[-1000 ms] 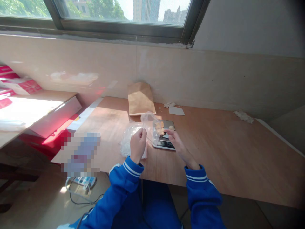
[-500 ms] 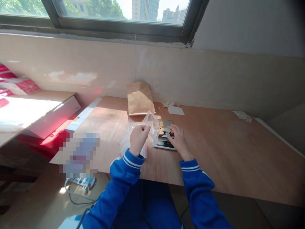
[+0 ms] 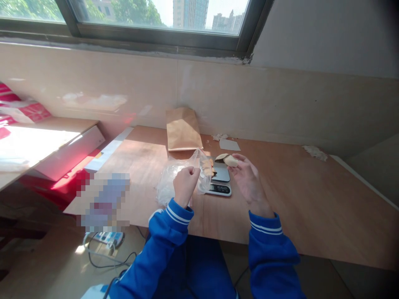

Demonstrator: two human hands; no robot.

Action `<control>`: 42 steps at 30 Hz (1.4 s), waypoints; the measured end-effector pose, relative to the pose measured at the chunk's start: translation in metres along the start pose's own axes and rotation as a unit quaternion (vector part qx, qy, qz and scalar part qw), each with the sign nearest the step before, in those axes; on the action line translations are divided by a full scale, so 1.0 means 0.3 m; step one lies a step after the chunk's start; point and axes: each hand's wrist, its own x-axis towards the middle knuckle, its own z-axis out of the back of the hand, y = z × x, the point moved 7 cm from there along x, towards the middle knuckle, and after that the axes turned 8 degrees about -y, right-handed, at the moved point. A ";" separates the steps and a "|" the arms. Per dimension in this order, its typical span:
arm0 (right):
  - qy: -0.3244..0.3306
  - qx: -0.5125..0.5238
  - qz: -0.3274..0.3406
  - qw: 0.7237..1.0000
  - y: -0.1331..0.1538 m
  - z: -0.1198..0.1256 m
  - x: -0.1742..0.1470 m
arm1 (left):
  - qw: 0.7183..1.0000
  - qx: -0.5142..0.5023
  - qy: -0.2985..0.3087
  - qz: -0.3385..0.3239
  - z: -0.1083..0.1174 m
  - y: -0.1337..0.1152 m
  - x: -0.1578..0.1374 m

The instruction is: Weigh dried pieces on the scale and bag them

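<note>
While the left hand (image 3: 184,183) pinches a clear bag (image 3: 199,168), the right hand (image 3: 246,178) pinches pale slices (image 3: 227,159) — bag contents blurred.

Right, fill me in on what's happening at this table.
A person in blue sleeves sits at a wooden table. The left hand pinches a clear plastic bag open beside a small digital scale; a few tan pieces show inside the bag. The right hand is raised over the scale, holding thin pale slices at its fingertips. More clear bags lie heaped left of the scale, and a brown paper bag leans against the wall behind.
</note>
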 end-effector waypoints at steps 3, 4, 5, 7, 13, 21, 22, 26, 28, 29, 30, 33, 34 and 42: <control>0.045 -0.007 -0.032 0.998 0.057 -0.069 -0.036 | 1.000 -0.005 -0.018 -0.023 0.000 -0.010 -0.009; 0.054 -0.021 -0.032 0.998 0.065 -0.086 -0.042 | 0.999 -0.012 -0.018 -0.030 -0.002 -0.014 -0.012; 0.060 -0.040 -0.029 0.997 0.067 -0.100 -0.045 | 0.999 -0.021 -0.015 -0.038 -0.005 -0.018 -0.014; 0.065 -0.084 -0.018 0.994 0.061 -0.121 -0.046 | 0.998 -0.044 -0.003 -0.052 -0.012 -0.026 -0.019; 0.066 -0.183 0.045 0.980 0.026 -0.133 -0.008 | 0.990 -0.127 0.025 -0.054 -0.028 -0.022 -0.028; 0.162 -0.408 0.227 0.869 -0.098 -0.112 -0.014 | 0.969 -0.246 -0.030 -0.012 0.015 -0.004 -0.029; 0.180 -0.433 0.239 0.850 -0.121 -0.117 -0.028 | 0.967 -0.252 -0.031 -0.006 0.017 -0.002 -0.030; 0.186 -0.495 0.256 0.809 -0.184 -0.113 -0.056 | 0.967 -0.256 -0.022 0.006 0.016 0.007 -0.033; 0.186 -0.491 0.253 0.813 -0.198 -0.105 -0.055 | 0.966 -0.257 -0.011 0.005 0.013 0.011 -0.034; 0.185 -0.479 0.250 0.821 -0.199 -0.100 -0.052 | 0.966 -0.258 -0.005 0.004 0.010 0.014 -0.034; 0.180 -0.464 0.245 0.832 -0.196 -0.094 -0.046 | 0.966 -0.259 0.000 0.004 0.007 0.018 -0.034; 0.123 -0.399 0.205 0.885 -0.158 -0.062 -0.017 | 0.968 -0.250 0.009 -0.001 0.000 0.031 -0.034; 0.095 -0.365 0.186 0.907 -0.137 -0.052 -0.008 | 0.969 -0.245 0.012 -0.003 -0.004 0.036 -0.034; 0.121 -0.223 0.107 0.961 0.028 -0.166 -0.023 | 0.971 -0.228 0.076 -0.008 -0.064 0.046 -0.052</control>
